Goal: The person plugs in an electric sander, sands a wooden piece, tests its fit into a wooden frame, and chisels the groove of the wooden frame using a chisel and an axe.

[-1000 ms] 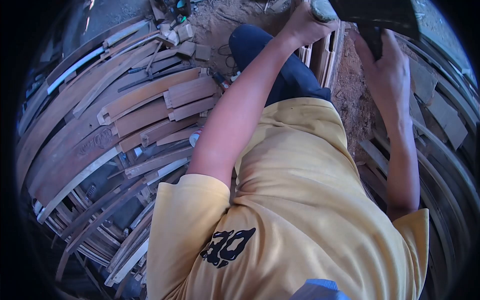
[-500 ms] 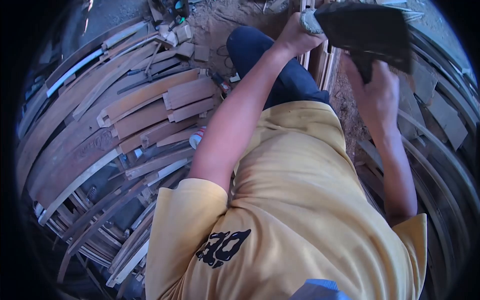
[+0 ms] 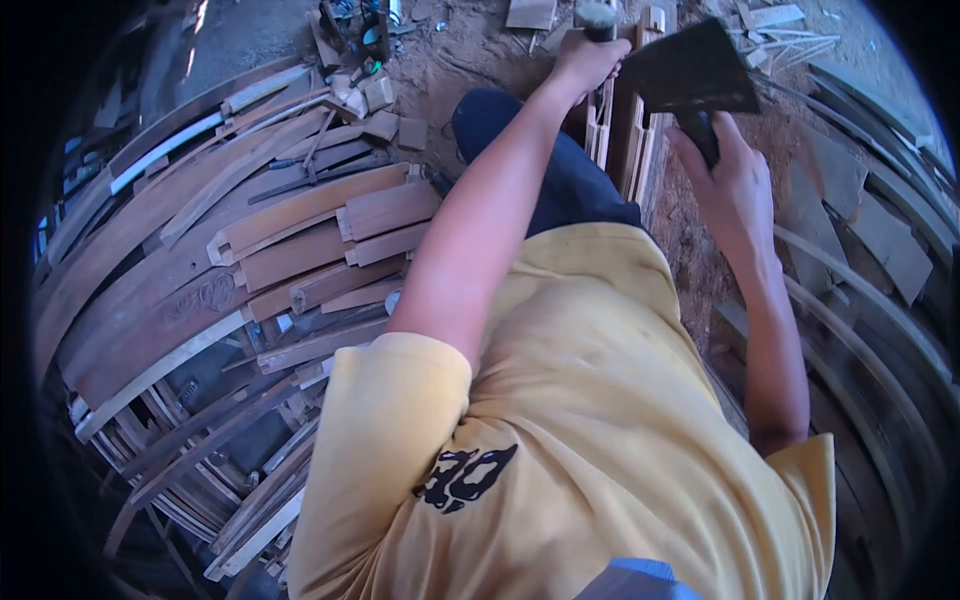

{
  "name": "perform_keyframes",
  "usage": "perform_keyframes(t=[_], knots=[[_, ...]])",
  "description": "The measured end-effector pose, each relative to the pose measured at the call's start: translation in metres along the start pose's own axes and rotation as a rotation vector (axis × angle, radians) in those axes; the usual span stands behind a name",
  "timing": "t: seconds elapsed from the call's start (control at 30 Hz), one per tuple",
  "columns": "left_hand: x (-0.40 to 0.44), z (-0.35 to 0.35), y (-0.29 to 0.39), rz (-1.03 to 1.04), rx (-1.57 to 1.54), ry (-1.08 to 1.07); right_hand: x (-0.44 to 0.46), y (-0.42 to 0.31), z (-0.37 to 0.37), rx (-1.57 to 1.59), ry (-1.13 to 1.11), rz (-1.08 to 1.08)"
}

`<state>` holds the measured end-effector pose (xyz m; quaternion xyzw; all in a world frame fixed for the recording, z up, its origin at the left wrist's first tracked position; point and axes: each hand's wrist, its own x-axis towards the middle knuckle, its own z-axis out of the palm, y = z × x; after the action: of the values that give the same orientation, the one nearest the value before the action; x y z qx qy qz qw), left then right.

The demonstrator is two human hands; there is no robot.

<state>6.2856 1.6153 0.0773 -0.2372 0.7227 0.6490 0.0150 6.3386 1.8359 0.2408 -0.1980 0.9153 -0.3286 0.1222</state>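
Observation:
My left hand (image 3: 588, 64) is closed around a chisel (image 3: 596, 18), upright, with its pale, worn butt end pointing up; the blade is hidden below. My right hand (image 3: 733, 165) is wrapped around the handle of a dark mallet (image 3: 697, 70). The mallet's broad, flat head is raised to the right of the chisel, apart from it. Under my hands, long wooden pieces (image 3: 640, 150) with cut slots and grooves run away from me beside my bent leg.
Stacked boards and curved-looking timber (image 3: 290, 250) fill the left side. Small wood blocks (image 3: 380, 95) lie ahead of them. Flat offcuts (image 3: 885, 240) and long strips are on the right. Sawdust and shavings (image 3: 690, 230) cover the ground near the workpieces.
The mallet has moved left and its head has turned, uncovering more of the slotted wood. The chisel now stands more upright in my left hand. The view has shifted slightly.

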Motion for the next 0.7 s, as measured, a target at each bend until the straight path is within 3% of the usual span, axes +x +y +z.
perform_keyframes(t=[0.1, 0.17, 0.23, 0.3, 0.33, 0.37, 0.47, 0.57, 0.7], knots=[[0.016, 0.011, 0.018, -0.043, 0.033, -0.060, -0.009, -0.010, -0.015, 0.170, 0.069, 0.104], [-0.002, 0.011, 0.044, 0.048, 0.243, -0.048, -0.017, -0.002, -0.019, 0.240, 0.080, 0.149], [-0.011, 0.000, 0.058, 0.059, 0.126, -0.074, -0.019, 0.000, -0.026, 0.340, 0.056, 0.294], [-0.016, 0.003, 0.052, 0.491, -0.107, 0.018, -0.016, -0.001, -0.029, 0.383, 0.074, 0.305], [-0.022, 0.008, 0.044, 0.537, -0.127, 0.110, -0.019, 0.000, -0.030, 0.423, 0.083, 0.338], [-0.023, 0.008, 0.036, 0.520, -0.129, 0.109, -0.019, 0.003, -0.029, 0.420, 0.073, 0.352], [-0.014, -0.006, 0.026, 0.456, -0.025, -0.169, -0.015, 0.008, -0.029, 0.351, 0.072, 0.332], [-0.019, -0.005, 0.024, 0.427, -0.114, -0.072, -0.012, 0.003, -0.028, 0.355, 0.063, 0.339], [-0.014, -0.006, 0.025, 0.465, -0.115, -0.129, -0.006, -0.003, -0.025, 0.407, 0.077, 0.311]])
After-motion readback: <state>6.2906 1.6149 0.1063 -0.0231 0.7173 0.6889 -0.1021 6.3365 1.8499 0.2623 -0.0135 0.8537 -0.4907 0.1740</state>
